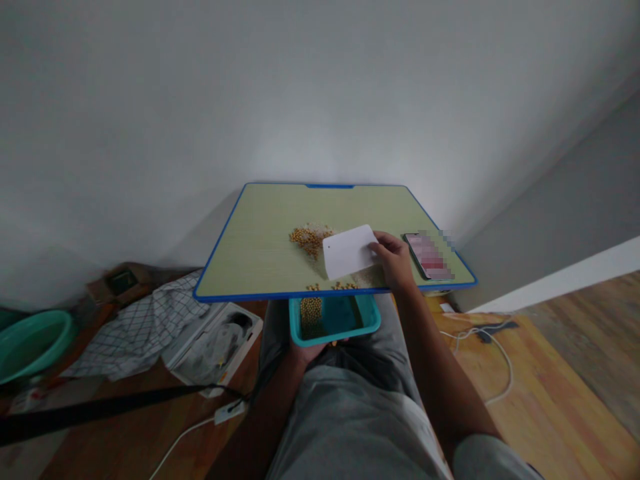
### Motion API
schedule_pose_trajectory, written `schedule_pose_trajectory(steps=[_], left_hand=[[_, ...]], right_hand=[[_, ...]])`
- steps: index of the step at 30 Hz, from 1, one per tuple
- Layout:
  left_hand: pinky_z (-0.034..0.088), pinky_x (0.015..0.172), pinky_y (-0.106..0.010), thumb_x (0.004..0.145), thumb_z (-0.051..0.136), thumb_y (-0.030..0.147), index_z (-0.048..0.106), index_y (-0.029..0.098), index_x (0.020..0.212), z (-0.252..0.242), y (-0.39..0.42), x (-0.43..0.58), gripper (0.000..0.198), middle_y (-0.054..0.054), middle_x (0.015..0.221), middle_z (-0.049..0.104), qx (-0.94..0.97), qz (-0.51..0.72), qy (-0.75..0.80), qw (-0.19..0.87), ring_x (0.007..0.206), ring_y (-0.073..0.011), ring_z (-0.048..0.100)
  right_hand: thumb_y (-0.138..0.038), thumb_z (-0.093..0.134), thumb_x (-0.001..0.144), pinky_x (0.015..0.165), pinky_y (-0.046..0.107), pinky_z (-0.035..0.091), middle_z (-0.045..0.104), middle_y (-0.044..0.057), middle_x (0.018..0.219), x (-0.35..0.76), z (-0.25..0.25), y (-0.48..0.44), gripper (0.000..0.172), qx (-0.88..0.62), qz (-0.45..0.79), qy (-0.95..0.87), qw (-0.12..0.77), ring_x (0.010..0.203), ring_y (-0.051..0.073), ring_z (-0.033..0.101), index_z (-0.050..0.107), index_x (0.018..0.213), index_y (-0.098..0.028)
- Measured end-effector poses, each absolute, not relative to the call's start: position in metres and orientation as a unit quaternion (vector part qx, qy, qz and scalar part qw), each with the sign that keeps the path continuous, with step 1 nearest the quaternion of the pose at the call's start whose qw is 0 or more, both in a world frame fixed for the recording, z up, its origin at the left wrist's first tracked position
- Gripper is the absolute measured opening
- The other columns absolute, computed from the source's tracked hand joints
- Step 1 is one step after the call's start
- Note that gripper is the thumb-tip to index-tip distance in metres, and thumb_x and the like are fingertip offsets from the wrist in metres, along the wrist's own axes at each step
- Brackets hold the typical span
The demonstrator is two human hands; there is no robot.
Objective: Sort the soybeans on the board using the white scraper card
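Beans (306, 238) lie heaped on the table (265, 213), and a few more sit along its near edge. The right hand (393, 257) pinches one end of a white card (350, 252) between thumb and fingers, which leaves the opposite end free beside the heap. The left hand (307, 351) holds a teal tray (340, 336) from below, seemingly to keep its opening close under the edge; beans are inside also. Its fingers are mostly hidden, so their exact grip is unclear. The phone (429, 257) rests at right, apart from the beans, perhaps to stay clean.
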State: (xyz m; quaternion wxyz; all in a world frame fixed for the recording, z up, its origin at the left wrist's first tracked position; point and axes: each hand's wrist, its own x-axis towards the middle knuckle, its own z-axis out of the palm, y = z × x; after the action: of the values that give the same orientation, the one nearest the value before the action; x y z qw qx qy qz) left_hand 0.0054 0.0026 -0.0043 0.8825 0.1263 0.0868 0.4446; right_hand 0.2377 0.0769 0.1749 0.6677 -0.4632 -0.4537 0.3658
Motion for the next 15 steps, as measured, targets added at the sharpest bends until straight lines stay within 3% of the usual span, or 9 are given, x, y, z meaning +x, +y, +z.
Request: schedule_pose_trajectory(steps=[9, 15], left_hand=[[0.065, 0.086, -0.061, 0.107, 0.043, 0.067, 0.079, 0.026, 0.138, -0.0016, 0.0017, 0.0034, 0.062, -0.014, 0.146, 0.077, 0.145, 0.440, 0.080, 0.883, 0.125, -0.0399, 0.073], [0.064, 0.086, -0.064, 0.105, 0.042, 0.072, 0.079, 0.025, 0.138, 0.0019, 0.0010, 0.0033, 0.068, -0.014, 0.145, 0.077, 0.147, 0.436, 0.094, 0.883, 0.120, -0.0410, 0.074]], right_hand=[[-0.037, 0.075, 0.066, 0.067, 0.030, 0.051, 0.083, 0.004, 0.090, 0.2416, 0.1709, 0.0796, 0.033, -0.494, 0.308, -0.427, 0.692, 0.078, 0.021, 0.068, 0.086, 0.092, -0.021], [-0.033, 0.074, 0.065, 0.069, 0.030, 0.052, 0.084, 0.003, 0.089, 0.2400, 0.1749, 0.0772, 0.030, -0.486, 0.315, -0.450, 0.680, 0.079, 0.020, 0.069, 0.087, 0.090, -0.022]])
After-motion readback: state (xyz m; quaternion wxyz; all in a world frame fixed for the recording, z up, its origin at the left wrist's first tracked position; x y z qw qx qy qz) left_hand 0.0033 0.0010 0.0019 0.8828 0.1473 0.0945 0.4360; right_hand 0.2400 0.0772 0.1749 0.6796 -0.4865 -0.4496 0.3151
